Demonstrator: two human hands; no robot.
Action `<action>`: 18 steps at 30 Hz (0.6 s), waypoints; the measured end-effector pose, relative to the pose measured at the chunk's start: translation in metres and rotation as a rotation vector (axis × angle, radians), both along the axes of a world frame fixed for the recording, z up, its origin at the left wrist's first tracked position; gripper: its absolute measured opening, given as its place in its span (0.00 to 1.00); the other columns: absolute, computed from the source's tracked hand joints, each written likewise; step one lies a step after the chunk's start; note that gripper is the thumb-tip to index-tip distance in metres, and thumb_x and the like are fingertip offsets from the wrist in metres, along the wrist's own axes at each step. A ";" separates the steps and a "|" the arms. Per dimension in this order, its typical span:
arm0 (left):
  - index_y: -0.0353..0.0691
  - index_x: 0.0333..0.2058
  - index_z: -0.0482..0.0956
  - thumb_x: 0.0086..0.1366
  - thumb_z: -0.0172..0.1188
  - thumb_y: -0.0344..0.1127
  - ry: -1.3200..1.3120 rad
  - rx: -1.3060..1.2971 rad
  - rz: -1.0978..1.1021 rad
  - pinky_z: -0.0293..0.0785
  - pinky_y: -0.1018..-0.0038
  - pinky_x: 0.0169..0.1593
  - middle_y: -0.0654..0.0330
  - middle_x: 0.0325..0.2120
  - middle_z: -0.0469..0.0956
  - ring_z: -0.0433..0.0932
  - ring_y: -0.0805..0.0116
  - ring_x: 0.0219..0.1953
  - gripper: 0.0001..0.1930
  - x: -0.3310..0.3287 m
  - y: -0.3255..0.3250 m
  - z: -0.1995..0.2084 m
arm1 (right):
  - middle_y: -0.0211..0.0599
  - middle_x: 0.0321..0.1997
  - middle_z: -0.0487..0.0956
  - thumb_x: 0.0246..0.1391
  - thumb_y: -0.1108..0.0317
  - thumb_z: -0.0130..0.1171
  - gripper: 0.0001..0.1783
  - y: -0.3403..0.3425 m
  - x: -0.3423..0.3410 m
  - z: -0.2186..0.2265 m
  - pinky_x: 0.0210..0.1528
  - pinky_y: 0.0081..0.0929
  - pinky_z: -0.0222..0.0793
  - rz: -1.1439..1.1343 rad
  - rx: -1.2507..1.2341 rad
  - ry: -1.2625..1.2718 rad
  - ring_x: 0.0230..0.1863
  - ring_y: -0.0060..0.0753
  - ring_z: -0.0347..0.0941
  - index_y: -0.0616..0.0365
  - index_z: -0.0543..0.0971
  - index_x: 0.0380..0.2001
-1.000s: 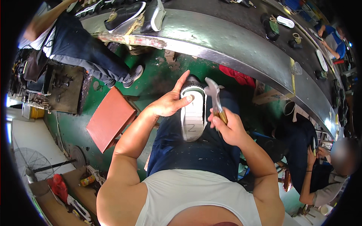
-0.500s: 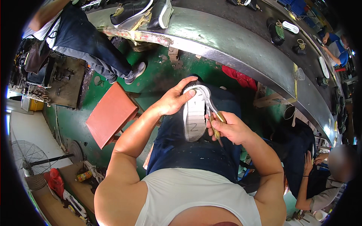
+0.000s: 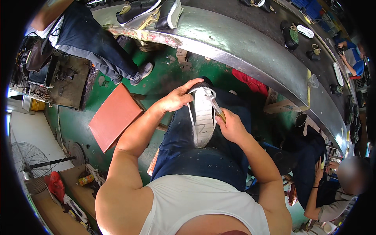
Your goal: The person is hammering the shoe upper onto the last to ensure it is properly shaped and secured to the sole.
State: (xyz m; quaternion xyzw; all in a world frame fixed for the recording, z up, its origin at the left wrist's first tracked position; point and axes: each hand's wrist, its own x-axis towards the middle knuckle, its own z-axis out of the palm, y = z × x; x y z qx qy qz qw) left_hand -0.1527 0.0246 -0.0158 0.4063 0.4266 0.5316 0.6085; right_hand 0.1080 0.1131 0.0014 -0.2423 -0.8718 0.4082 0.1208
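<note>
A shoe (image 3: pixel 203 117) with a black upper lies sole up across my lap, toe pointing away from me. Its pale sole carries a dark hand-drawn mark near the heel. Along the left side a narrow white strip (image 3: pixel 191 111) stands a little apart from the sole. My left hand (image 3: pixel 178 97) grips the toe end from the left, fingers over the black upper. In my right hand (image 3: pixel 233 126) are metal pincers (image 3: pixel 214 105) with yellowish handles, mostly covered by my fingers. Their jaws are at the sole's right edge near the toe; what they grip is too small to tell.
A long metal-edged workbench (image 3: pixel 235 49) curves across the far side, bearing several shoes (image 3: pixel 169 14). A reddish-brown stool (image 3: pixel 115 119) stands to my left, and a fan (image 3: pixel 31 160) further left. One person (image 3: pixel 102 43) stands at far left; another (image 3: pixel 333 196) sits at right.
The pincer handles have swung and are now largely hidden in my right hand, their jaws turned along the sole edge. The white strip has come away from the sole's left side.
</note>
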 end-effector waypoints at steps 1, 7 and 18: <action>0.42 0.69 0.59 0.70 0.55 0.35 -0.009 0.008 0.001 0.69 0.77 0.55 0.59 0.58 0.70 0.70 0.72 0.55 0.30 0.001 0.001 0.000 | 0.57 0.40 0.78 0.62 0.69 0.55 0.12 0.000 0.000 0.006 0.43 0.50 0.72 -0.002 -0.002 -0.004 0.41 0.63 0.76 0.66 0.73 0.44; 0.41 0.67 0.61 0.71 0.60 0.36 0.088 -0.077 0.233 0.69 0.75 0.58 0.58 0.51 0.76 0.73 0.71 0.53 0.29 0.022 0.006 -0.001 | 0.61 0.39 0.77 0.60 0.71 0.54 0.12 -0.002 -0.005 0.037 0.47 0.52 0.70 0.068 0.074 -0.303 0.43 0.65 0.75 0.70 0.71 0.41; 0.40 0.66 0.62 0.72 0.56 0.30 0.053 -0.047 0.177 0.66 0.74 0.61 0.60 0.50 0.75 0.72 0.72 0.52 0.26 0.009 0.001 -0.007 | 0.61 0.40 0.77 0.63 0.70 0.53 0.11 0.003 -0.009 0.032 0.46 0.51 0.70 0.070 -0.115 -0.231 0.44 0.64 0.75 0.68 0.71 0.42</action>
